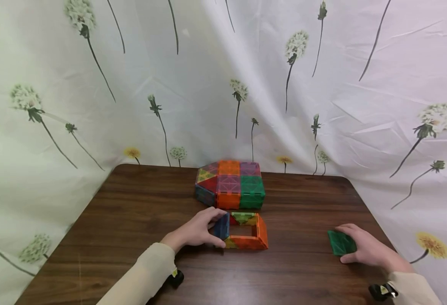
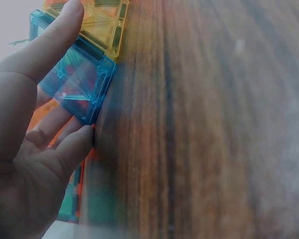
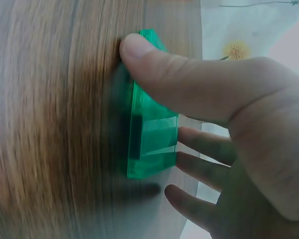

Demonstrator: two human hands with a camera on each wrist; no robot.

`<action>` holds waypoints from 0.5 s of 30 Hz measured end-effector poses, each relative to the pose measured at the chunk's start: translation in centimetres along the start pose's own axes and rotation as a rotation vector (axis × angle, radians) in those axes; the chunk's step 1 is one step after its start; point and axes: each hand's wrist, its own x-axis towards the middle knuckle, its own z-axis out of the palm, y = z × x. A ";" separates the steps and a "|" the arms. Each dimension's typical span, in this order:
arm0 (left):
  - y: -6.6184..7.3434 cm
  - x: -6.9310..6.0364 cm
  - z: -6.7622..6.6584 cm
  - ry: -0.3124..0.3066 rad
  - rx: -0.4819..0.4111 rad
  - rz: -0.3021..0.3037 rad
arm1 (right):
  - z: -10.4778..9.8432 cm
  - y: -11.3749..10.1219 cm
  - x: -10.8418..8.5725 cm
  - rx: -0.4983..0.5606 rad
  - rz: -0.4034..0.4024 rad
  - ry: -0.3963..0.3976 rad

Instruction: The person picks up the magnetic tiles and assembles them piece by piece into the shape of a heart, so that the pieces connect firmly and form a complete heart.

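Observation:
In the head view my left hand holds the left end of a small ring of upright magnetic tiles, its thumb at the near corner and its fingers at the far one. That end is a blue tile; an orange tile closes the right end, with yellow, red and green triangles along the sides. Farther right, my right hand grips a green magnetic tile between thumb and fingers. The right wrist view shows this green tile tilted, close to the wood.
Behind the ring stands a larger box of magnetic tiles, orange, purple, green and red, with a slanted left end. The brown wooden table meets a flower-printed cloth at its back edge.

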 end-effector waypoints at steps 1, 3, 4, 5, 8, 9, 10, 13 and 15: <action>0.0 0.0 0.0 0.000 0.002 0.001 | -0.1 0.1 -0.1 -0.002 0.006 -0.003; -0.1 -0.1 0.1 -0.001 0.006 0.000 | -0.2 0.2 -0.2 -0.004 0.022 -0.008; -0.1 -0.1 0.1 -0.004 0.008 -0.004 | -0.2 0.2 -0.2 -0.004 0.029 -0.011; -0.2 -0.1 0.1 -0.005 0.009 -0.006 | -0.3 0.2 -0.3 -0.004 0.036 -0.012; -0.2 0.0 0.1 -0.005 0.003 -0.011 | -0.4 0.2 -0.3 0.001 0.050 -0.008; -0.2 0.0 0.1 -0.003 0.000 -0.011 | -0.4 0.2 -0.3 0.004 0.050 -0.007; -0.2 0.0 0.0 -0.001 0.000 -0.010 | -0.4 0.3 -0.3 0.005 0.046 -0.003; -0.1 0.1 0.0 0.002 0.005 -0.009 | -0.5 0.5 -0.3 -0.005 0.020 0.012; -0.1 0.1 -0.1 0.002 0.010 -0.009 | -0.4 0.7 -0.3 -0.016 -0.004 0.025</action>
